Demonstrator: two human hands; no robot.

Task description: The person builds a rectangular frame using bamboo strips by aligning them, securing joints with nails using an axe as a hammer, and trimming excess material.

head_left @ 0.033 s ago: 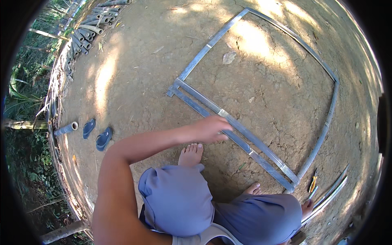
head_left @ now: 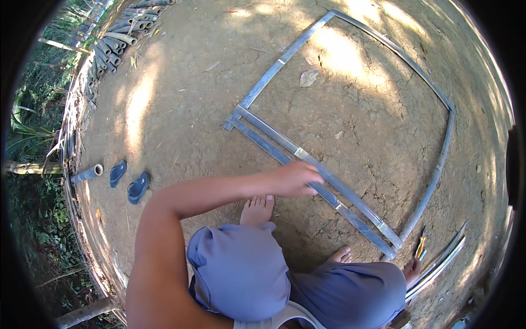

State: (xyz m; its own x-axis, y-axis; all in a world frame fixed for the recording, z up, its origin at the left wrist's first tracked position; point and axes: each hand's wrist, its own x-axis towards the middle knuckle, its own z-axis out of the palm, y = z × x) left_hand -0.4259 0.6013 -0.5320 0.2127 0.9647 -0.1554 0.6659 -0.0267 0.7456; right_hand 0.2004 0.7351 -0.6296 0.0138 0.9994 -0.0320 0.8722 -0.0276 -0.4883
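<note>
Split bamboo strips form a large four-sided frame on the ground, with a double near side. My left hand (head_left: 296, 178) is over the inner strip (head_left: 342, 189) and outer strip (head_left: 260, 141) of that side. Its fingers are curled, and what is inside them, if anything, is hidden. Whether it touches the strips I cannot tell. Beyond my right knee, my right hand (head_left: 412, 270) shows only in part, its fingers closed around something small. Just beyond its fingertips lies a yellow-and-black hand tool (head_left: 421, 248).
Loose bamboo strips (head_left: 441, 266) lie right of my right hand. Blue sandals (head_left: 138, 187) and a bamboo tube (head_left: 87, 174) sit at the left. Cut bamboo tubes (head_left: 112, 49) are piled at the far left, beside greenery. A dry leaf (head_left: 308, 78) lies inside the frame.
My left hand has shifted slightly right along the near bamboo strips. My right hand has moved a little up, closer to the yellow-and-black tool.
</note>
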